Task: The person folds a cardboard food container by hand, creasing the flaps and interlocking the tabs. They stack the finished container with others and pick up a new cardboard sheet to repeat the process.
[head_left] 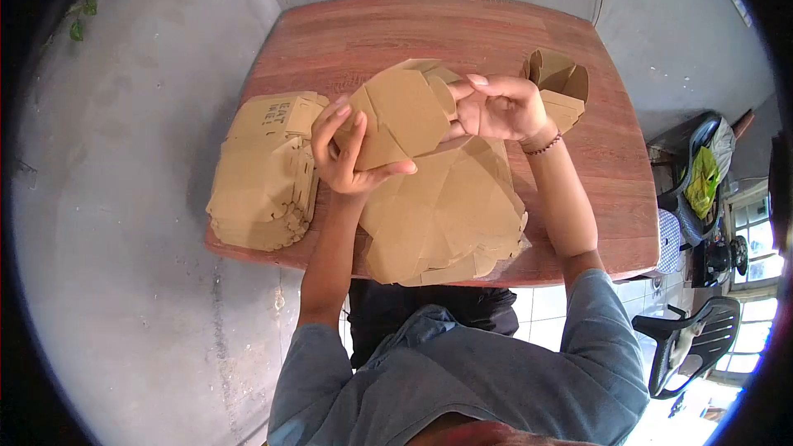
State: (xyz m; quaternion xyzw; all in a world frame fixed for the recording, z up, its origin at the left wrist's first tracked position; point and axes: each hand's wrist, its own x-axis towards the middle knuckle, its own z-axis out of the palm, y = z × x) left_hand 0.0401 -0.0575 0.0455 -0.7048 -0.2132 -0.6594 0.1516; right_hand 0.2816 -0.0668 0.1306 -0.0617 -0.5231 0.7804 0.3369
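On the table [413,29], a stack [256,173] is lying left; your left hand [343,153] is gripping the box [396,111] above the flat pile [442,215], its rounded flap pointing right, long axis unclear; your right hand [505,111] is fingering that end, partly hiding an open carton [562,83].

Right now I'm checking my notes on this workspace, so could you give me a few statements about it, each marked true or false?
1. The left hand holds a cardboard piece above the table. True.
2. The bracelet is on the left wrist. False: it is on the right wrist, below the right hand.
3. The stack with printed letters lies at the table's left side. True.
4. The box on the table's right side is closed. False: its top is open.
5. The plain stack lies at the table's near edge. True.
6. The black chair stands left of the table. False: it is to the right.
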